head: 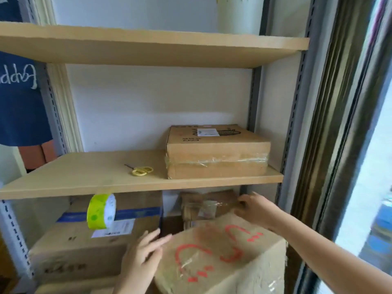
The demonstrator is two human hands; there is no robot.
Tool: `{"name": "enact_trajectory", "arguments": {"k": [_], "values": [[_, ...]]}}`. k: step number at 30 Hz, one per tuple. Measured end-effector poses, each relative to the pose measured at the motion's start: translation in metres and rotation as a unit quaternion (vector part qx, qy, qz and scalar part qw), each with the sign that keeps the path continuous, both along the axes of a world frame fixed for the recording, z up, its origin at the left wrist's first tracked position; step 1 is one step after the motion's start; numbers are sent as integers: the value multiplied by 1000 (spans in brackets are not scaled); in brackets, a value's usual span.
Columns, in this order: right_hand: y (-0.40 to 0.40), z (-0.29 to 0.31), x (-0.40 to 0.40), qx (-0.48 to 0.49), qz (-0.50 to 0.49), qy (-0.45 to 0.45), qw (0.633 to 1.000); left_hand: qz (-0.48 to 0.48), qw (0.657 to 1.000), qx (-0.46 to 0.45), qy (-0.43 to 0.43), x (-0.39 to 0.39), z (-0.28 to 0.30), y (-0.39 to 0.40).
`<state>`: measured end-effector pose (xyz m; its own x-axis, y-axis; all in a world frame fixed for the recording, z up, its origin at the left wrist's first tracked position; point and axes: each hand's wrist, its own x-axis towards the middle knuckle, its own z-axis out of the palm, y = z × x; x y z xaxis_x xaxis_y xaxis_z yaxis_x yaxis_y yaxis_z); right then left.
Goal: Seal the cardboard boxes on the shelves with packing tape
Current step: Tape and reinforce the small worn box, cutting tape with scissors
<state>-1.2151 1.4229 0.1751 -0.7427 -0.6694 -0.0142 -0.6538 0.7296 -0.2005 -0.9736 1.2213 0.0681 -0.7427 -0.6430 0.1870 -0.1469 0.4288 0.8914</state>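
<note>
Left hand (141, 256): fingers straight, flat against near-left edge of box (222, 257). Right hand (253, 210): fingers curled over far-right corner of same box. Tape roll (101, 211): above and left of left hand. Scissors (141, 170): on shelf (84, 179) above both hands.

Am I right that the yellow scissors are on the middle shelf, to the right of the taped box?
Not quite. In the head view the yellow scissors do lie on the middle shelf, but to the left of the taped box, not the right, and apart from it.
</note>
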Motion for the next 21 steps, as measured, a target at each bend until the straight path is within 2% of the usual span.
{"name": "enact_trajectory", "arguments": {"k": [2, 4, 6, 7, 8, 11, 14, 16, 18, 20, 21], "values": [[37, -26, -25, 1, -40, -98, 994, 33, 995, 73, 67, 4, -9, 14], [70, -48, -24, -56, -106, -239, 963, 89, 971, 192, 113, 11, -7, 35], [91, -60, -1, -169, -183, -408, 879, 102, 948, 240, 181, 30, -16, 62], [98, -62, 7, -211, -198, -442, 849, 92, 942, 244, 213, 36, -20, 80], [105, -66, 9, -241, -203, -443, 839, 93, 932, 262, 234, 39, -23, 98], [109, -71, 16, -291, -219, -460, 810, 98, 934, 266, 216, 45, -42, 132], [111, -70, 24, -309, -221, -449, 809, 49, 933, 311, 175, 54, -54, 138], [115, -69, 31, -323, -197, -450, 809, 35, 915, 364, 170, 57, -45, 139], [116, -72, 36, -316, -160, -444, 823, 49, 898, 394, 187, 56, -28, 131], [118, -80, 42, -309, -114, -433, 839, 73, 899, 394, 179, 56, -4, 123], [119, -88, 45, -319, -94, -440, 834, 83, 899, 394, 173, 56, 5, 120]]}}
